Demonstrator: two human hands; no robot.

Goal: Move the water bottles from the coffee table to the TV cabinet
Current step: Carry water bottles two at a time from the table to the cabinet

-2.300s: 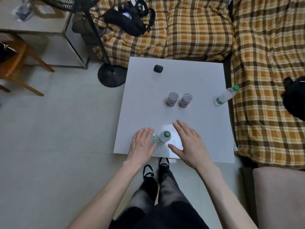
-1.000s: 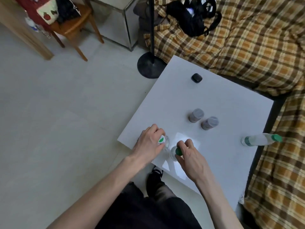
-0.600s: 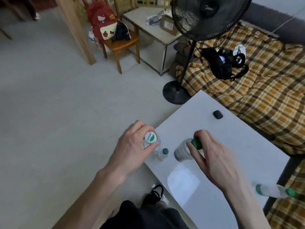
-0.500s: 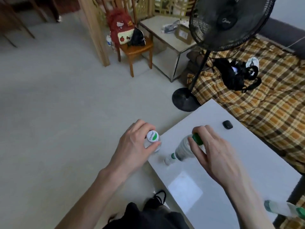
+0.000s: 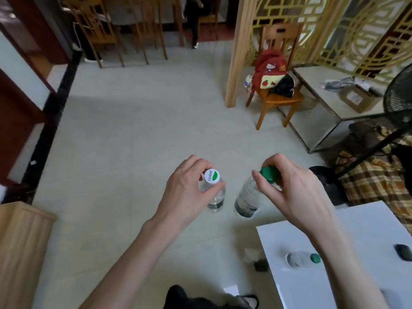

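Note:
My left hand (image 5: 187, 197) grips a clear water bottle with a white and green cap (image 5: 214, 192) by its neck. My right hand (image 5: 289, 192) holds a second clear bottle with a green cap (image 5: 247, 197) near its top. Both bottles hang in the air above the pale floor, left of the white coffee table (image 5: 361, 237). A third green-capped bottle (image 5: 301, 259) stays on the table by my right forearm. A light wooden cabinet corner (image 5: 20, 241) shows at the lower left.
A small black object (image 5: 403, 252) lies on the table's right side. A wooden chair with a red backpack (image 5: 270, 70) stands ahead right beside a wooden post. A low grey table (image 5: 330, 101), a black fan (image 5: 399, 94) and a plaid sofa (image 5: 374, 175) are on the right.
Both hands closed on the two bottles, lifted them off the table and carried them left over the floor. The view swung away from the sofa toward the room.

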